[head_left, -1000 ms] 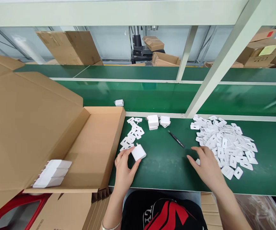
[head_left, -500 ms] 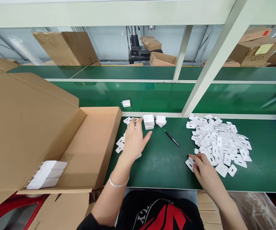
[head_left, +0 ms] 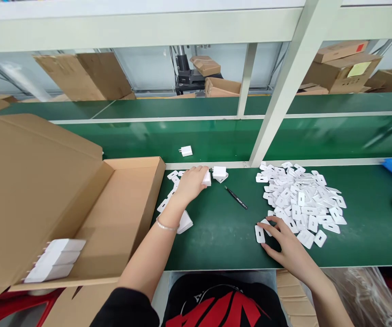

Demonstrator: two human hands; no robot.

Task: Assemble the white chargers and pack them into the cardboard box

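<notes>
My left hand (head_left: 191, 185) is closed around a white charger block (head_left: 207, 178), whose right side shows past my fingers. Another white charger (head_left: 219, 172) rests on a slotted white plate just right of it. My right hand (head_left: 286, 243) has thumb and index finger at opposite ends of a small white slotted plate (head_left: 260, 234). A second slotted plate (head_left: 266, 226) lies under those fingers, partly covered. Beyond that hand spreads a heap of similar white plates (head_left: 300, 195). Black tweezers (head_left: 235, 197) lie on the green bench between my hands.
On the left stands an open cardboard box (head_left: 114, 218) with several white chargers (head_left: 54, 261) in its near corner. Loose plates (head_left: 163, 204) and a white block (head_left: 184, 222) lie beside my left forearm. A lone charger (head_left: 186, 151) sits behind the rail. A slanted post (head_left: 280, 91) rises mid-bench.
My left hand has gone from open beside the charger to closed around it. My right thumb and index finger have spread to the ends of a slotted plate. The view has shifted slightly.
</notes>
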